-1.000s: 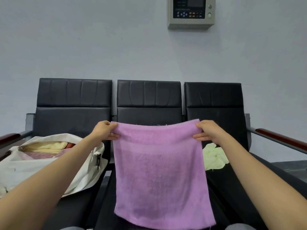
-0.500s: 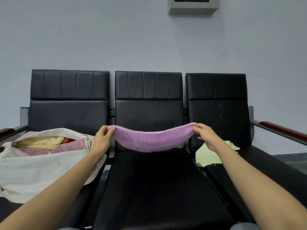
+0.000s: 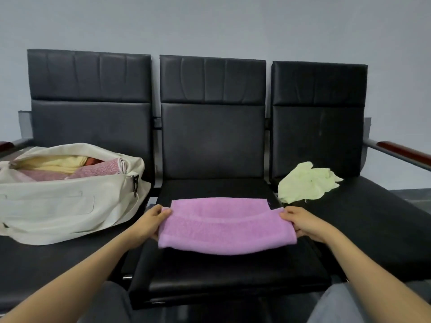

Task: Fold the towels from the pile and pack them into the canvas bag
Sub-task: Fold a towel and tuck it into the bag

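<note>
A purple towel [image 3: 224,224] lies partly folded over on the middle black seat [image 3: 233,271]. My left hand [image 3: 151,220] pinches its left corner and my right hand [image 3: 300,221] pinches its right corner, holding the near fold slightly above the seat. The cream canvas bag [image 3: 58,206] lies open on the left seat with yellow, pink and red folded towels inside. A crumpled pale green towel [image 3: 305,181] sits on the right seat, at its back left.
Three joined black chairs stand against a grey wall. Wooden-topped armrests [image 3: 403,152] flank the row at both ends. My knees show at the bottom edge, close to the seat front.
The purple towel hung spread in the air a second ago. I swung it forward and lowered it onto the middle seat, where it now lies doubled over. The view tilted down.
</note>
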The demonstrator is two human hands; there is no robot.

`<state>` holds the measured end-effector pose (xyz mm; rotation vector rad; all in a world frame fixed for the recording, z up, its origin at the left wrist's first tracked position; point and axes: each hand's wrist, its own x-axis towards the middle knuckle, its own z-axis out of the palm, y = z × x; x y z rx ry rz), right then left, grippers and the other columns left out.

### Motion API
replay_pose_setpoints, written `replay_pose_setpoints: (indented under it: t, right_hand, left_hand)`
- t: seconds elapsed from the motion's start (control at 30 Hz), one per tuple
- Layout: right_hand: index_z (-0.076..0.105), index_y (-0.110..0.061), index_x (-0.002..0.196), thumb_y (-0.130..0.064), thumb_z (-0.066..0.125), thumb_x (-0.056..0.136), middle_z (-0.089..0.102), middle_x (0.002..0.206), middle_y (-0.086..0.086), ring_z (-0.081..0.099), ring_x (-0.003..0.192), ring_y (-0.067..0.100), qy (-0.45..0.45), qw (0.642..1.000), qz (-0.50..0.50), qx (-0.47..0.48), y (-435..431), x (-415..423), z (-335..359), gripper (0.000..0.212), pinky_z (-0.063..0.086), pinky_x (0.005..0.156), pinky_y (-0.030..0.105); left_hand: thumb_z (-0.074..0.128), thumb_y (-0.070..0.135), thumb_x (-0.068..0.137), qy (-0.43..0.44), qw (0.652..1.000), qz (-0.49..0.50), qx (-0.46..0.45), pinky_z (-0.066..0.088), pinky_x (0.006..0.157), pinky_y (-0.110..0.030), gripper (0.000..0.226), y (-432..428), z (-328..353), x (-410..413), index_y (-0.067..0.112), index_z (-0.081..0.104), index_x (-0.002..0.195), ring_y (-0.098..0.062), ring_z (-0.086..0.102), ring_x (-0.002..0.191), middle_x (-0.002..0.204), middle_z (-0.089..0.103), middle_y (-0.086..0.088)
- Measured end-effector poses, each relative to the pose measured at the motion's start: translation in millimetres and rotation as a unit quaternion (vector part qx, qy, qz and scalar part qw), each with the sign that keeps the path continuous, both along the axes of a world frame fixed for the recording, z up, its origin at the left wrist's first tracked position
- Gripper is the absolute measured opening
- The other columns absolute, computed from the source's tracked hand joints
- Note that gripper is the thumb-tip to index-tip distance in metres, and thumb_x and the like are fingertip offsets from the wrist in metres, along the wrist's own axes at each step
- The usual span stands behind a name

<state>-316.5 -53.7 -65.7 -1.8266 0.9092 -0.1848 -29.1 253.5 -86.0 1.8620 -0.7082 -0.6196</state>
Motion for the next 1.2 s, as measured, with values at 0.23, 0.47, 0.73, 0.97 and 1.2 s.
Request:
replay_pose_setpoints:
  t: [0.23,0.47,0.73,0.97,1.2]
  right_hand:
    - [0.058,-0.011,0.114,-0.028,0.041,0.102,0.060,0.112,0.006,0.056,0.104,0.022,-0.038,0.989,-0.103,-0.095,-14.0,48.8,-14.7,0.026,0.045,0.085,0.035]
    - [0.055,-0.007,0.098,-0.023,0.039,0.102,0.057,0.096,0.008,0.051,0.088,0.023,-0.059,0.973,-0.134,-0.178,-54.9,114.7,-34.2,0.023,0.038,0.070,0.033]
    - [0.047,-0.011,0.085,-0.023,0.037,0.103,0.054,0.088,0.007,0.050,0.083,0.025,0.028,0.960,-0.125,-0.249,-88.4,146.6,-76.6,0.024,0.032,0.068,0.032]
    - [0.044,-0.003,0.114,-0.016,0.043,0.099,0.054,0.120,0.020,0.055,0.106,0.037,0.174,0.918,-0.105,-0.341,-81.5,154.2,-73.6,0.021,0.040,0.073,0.036]
    - [0.048,-0.020,0.136,-0.037,0.038,0.102,0.042,0.143,0.000,0.032,0.136,0.020,0.128,0.876,0.138,-0.443,-26.9,137.3,-56.4,0.039,0.027,0.112,0.036]
  left_hand:
    - [0.044,0.035,0.100,-0.106,0.991,0.083,-0.014,0.040,0.069,-0.028,0.026,-35.8,-6.3,19.8,0.013,0.049,0.089,-0.011,0.049,0.078,0.089,0.054,-0.001]
    - [0.048,0.031,0.099,-0.108,0.983,0.148,-0.018,0.035,0.070,-0.033,0.022,-91.7,-20.1,72.0,0.012,0.048,0.087,-0.015,0.046,0.079,0.081,0.050,0.001]
    - [0.050,0.028,0.098,-0.139,0.971,0.177,0.075,0.029,0.071,-0.031,0.024,-123.8,-52.0,98.0,0.007,0.050,0.087,-0.023,0.049,0.088,0.087,0.054,-0.006]
    - [0.063,0.039,0.089,-0.199,0.948,0.143,0.202,0.043,0.083,-0.040,0.053,-127.5,-47.2,80.4,0.000,0.045,0.118,-0.037,0.054,0.111,0.120,0.053,-0.018]
    - [0.061,0.072,0.074,-0.208,0.887,0.087,0.403,0.037,0.104,-0.039,0.097,-98.6,-36.7,51.4,0.003,0.037,0.137,-0.032,0.042,0.131,0.141,0.043,-0.015]
